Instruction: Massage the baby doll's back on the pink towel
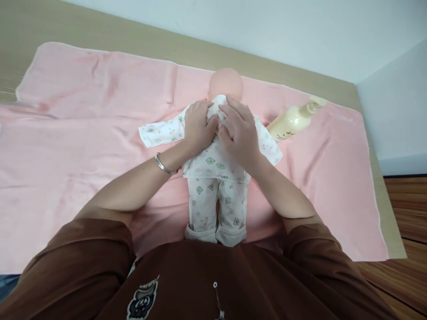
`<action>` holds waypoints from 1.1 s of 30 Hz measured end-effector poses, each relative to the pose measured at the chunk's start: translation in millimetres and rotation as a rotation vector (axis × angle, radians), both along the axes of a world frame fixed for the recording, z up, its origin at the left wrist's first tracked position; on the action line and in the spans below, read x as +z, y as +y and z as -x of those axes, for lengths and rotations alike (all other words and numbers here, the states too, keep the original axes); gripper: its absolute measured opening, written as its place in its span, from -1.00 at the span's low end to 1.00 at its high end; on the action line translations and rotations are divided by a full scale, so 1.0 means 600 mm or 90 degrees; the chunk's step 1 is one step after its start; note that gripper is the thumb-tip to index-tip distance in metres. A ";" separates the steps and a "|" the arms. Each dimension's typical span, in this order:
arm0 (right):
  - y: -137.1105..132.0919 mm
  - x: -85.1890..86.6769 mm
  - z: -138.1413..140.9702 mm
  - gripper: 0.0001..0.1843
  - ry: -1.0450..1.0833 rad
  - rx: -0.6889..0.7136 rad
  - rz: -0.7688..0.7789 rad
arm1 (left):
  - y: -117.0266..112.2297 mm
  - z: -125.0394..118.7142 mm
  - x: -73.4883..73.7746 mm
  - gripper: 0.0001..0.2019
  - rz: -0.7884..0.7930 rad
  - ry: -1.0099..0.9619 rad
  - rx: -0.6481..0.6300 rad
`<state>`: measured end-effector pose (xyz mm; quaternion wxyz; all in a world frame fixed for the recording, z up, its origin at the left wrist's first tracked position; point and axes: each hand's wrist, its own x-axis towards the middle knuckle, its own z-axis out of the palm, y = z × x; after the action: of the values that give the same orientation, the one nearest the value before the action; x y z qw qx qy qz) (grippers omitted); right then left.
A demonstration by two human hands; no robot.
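A bald baby doll (227, 83) lies stretched out in front of me, its feet toward me. It wears a white printed shirt (213, 162) and matching trousers (203, 200) with turned-up cuffs. Across the doll's upper body, just below the head, rests my left hand (199, 124), thumb apart from the slightly bent fingers. My right hand (242, 135) touches the shirt opposite it, fingers spread, fingertips near the collar. Both hands hide part of the collar. No face shows on the doll. One shirt sleeve reaches out flat to the left, the other slants down to the right.
A pink cloth (83, 155) with creases covers most of the table (140, 38). Right of the doll a cream pump bottle (290, 122) lies on its side. A white wall (267, 31) stands behind; wooden flooring (407, 213) shows at right.
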<state>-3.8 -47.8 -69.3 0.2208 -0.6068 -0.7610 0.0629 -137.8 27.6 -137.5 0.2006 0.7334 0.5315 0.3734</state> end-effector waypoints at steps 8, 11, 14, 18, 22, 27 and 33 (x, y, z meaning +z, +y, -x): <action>0.009 -0.018 0.008 -0.35 -0.072 0.011 0.081 | -0.003 0.008 0.000 -0.59 -0.056 -0.003 -0.028; -0.001 -0.013 0.011 -0.37 -0.088 0.012 0.086 | 0.002 0.011 -0.007 -0.64 -0.067 0.001 -0.026; -0.026 0.015 0.012 -0.36 -0.129 0.024 0.111 | 0.010 0.013 -0.011 -0.60 -0.056 0.007 -0.021; -0.059 0.081 -0.007 -0.41 -0.123 0.116 0.146 | -0.006 0.017 0.013 -0.49 -0.097 0.017 -0.040; -0.066 0.140 -0.057 -0.46 -0.035 0.135 0.031 | -0.064 0.002 0.068 -0.44 -0.191 -0.022 -0.106; -0.015 0.150 -0.148 -0.49 0.099 -0.074 -0.179 | -0.108 -0.076 0.139 -0.65 0.011 -0.145 -0.223; 0.041 0.125 -0.232 -0.49 0.248 -0.176 -0.275 | -0.067 -0.197 0.225 -0.55 0.575 -0.694 -0.345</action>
<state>135.6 -23.0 5.7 0.4928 -0.6198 -0.6106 -0.0156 -19.6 -12.7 -2.7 0.8005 0.3967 0.2596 0.3667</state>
